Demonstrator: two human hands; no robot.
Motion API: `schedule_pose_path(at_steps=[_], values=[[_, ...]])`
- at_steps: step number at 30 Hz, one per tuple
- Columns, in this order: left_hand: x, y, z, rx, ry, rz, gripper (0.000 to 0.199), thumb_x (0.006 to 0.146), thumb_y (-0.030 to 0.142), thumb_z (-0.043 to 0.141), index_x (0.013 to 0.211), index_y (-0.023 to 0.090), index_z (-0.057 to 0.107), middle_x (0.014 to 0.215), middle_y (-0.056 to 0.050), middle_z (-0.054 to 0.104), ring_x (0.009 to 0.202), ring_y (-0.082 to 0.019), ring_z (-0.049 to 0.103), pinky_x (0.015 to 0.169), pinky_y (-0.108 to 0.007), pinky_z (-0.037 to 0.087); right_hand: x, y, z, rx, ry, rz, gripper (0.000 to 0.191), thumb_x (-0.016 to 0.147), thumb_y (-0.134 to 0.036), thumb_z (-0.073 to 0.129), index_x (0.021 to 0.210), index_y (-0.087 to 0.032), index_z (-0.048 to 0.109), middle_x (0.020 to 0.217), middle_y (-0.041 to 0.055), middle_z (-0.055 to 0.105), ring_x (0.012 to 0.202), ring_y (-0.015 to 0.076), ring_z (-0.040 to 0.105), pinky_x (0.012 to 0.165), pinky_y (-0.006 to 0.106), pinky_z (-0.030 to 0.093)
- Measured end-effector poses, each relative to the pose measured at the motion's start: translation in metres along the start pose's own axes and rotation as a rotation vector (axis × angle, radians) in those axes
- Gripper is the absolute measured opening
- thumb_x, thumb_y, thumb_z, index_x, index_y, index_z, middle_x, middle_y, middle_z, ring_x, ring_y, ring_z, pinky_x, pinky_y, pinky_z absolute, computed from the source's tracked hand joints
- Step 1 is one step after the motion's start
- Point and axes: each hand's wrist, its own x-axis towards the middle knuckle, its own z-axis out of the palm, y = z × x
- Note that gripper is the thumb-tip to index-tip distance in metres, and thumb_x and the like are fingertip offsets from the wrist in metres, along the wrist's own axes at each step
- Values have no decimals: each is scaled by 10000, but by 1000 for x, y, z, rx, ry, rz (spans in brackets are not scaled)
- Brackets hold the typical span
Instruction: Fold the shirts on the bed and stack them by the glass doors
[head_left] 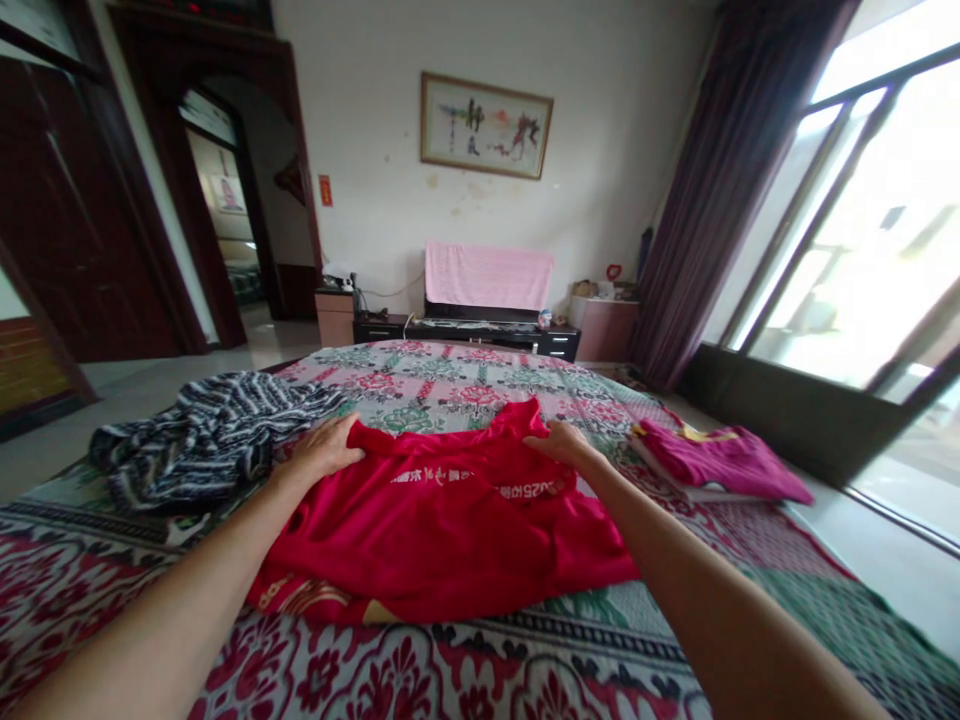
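Note:
A red garment (450,530) with white lettering near its far edge lies spread and wrinkled on the patterned bed cover (405,670). My left hand (330,447) grips its far left corner, fingers closed on the cloth. At the far right corner, my right hand (562,443) pinches the fabric, and a fold of red cloth rises just beside it. Gold print shows at the garment's near left edge.
A black-and-white striped garment (202,440) lies crumpled on the left. Folded magenta clothing (720,462) sits on the right. Beyond the bed stand a low black cabinet (559,345) and a pink cloth (487,275) draped over something.

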Motion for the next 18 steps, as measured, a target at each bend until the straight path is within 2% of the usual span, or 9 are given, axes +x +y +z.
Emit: schedule_pose_path(at_steps=[2,4,7,9,12,15,18], values=[[6,3,0,1,-108,9,624,711,353,571,1304,178,488,1087,-104,667,1037,-263,603,858,-320,441,5,-6,3,-5,-12,5,558,725,-460,620,1155,-105,608,1053,163,672,919,255,634,664,259,462],[8,8,-2,10,-190,12,453,721,317,536,1156,204,597,992,-86,693,980,-253,623,794,-299,452,6,-11,4,-49,-44,-27,532,721,-337,626,1204,-117,583,1067,141,671,917,235,633,653,237,456],[3,19,-7,31,-223,3,262,721,218,477,910,199,658,898,-87,694,908,-234,639,719,-279,454,3,-17,-2,-114,-132,-101,317,733,-191,573,1023,-118,680,953,113,696,838,200,636,619,214,434],[-5,27,-16,3,-272,-43,236,713,201,465,865,179,644,748,-71,668,716,-205,645,599,-265,447,-3,-16,-15,-122,-167,-143,207,733,-155,555,867,-113,707,840,89,696,741,167,620,575,203,410],[-27,31,-42,-307,-489,-102,234,719,293,508,900,178,603,547,19,546,414,-117,490,399,-209,335,-24,-4,-44,-7,-284,-240,183,768,-215,545,830,-120,688,672,32,646,555,100,533,482,190,361],[-50,25,-71,-688,-675,-12,291,697,400,603,902,193,594,487,65,472,342,-55,352,347,-168,253,-53,19,-73,255,-441,-371,227,774,-320,575,882,-140,662,578,-15,580,457,64,454,428,176,330],[-63,15,-80,-895,-726,-29,343,703,425,637,966,206,602,448,75,456,313,-40,292,329,-159,220,-77,39,-80,427,-511,-385,247,772,-351,599,918,-156,645,523,-44,537,420,52,426,402,159,309]])
